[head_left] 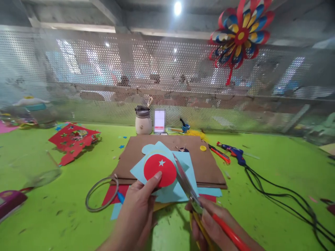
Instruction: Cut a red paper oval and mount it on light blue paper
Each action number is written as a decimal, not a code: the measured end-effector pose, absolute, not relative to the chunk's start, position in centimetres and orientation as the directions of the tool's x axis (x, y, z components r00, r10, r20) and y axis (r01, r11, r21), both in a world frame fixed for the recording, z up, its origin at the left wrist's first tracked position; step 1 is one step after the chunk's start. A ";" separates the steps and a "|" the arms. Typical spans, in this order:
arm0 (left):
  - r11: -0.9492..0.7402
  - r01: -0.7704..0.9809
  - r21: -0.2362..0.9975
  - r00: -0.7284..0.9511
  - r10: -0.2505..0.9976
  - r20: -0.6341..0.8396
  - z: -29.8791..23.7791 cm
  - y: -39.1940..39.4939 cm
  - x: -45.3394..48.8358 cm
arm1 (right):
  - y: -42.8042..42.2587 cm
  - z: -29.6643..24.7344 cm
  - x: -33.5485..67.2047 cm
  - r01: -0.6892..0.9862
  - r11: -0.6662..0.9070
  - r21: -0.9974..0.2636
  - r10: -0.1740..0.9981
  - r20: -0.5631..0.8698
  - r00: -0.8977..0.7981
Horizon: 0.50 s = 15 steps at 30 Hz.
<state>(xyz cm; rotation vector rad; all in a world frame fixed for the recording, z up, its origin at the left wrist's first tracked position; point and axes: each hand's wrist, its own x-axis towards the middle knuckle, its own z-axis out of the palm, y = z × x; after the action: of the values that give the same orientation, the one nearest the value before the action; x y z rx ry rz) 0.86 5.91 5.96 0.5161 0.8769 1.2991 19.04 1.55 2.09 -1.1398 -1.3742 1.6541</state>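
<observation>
My left hand (138,205) pinches a red paper circle (160,178) against a light blue sheet of paper (138,170), its thumb on the red. A star-shaped hole in the circle lets the pale blue show through. In my right hand (214,223) is a pair of scissors (187,184), with red and yellow handles. Their blades point up and away, close by the right edge of the red circle. Whether they touch the paper I cannot tell. Under them, more light blue paper (188,164) lies on a stack of brown cardboard (209,167).
A glue gun (237,153) with a black cord and a red utility knife (220,154) lie right. Left are a cut red paper (74,139) and a grey ring (90,200). Behind the cardboard stand a bottle (143,122) and a phone (159,120). A paper flower (241,35) hangs above.
</observation>
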 end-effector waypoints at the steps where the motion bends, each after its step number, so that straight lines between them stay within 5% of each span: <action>1: 0.227 -0.600 0.767 0.027 0.964 -0.264 6.0 5.7 1.0 | 1.5 2.1 19.0 0.026 -0.180 -0.983 0.911 -0.177 -0.372; 15: 0.257 -0.584 0.770 0.071 0.961 -0.267 6.5 4.6 1.9 | 0.8 2.7 18.9 0.044 -0.073 -0.996 0.946 -0.083 -0.314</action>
<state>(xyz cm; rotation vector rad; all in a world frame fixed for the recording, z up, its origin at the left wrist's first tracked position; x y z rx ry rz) 1.86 4.59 6.45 0.5406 0.8702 1.2505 18.93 0.81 2.71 -1.1232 -1.4292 1.4895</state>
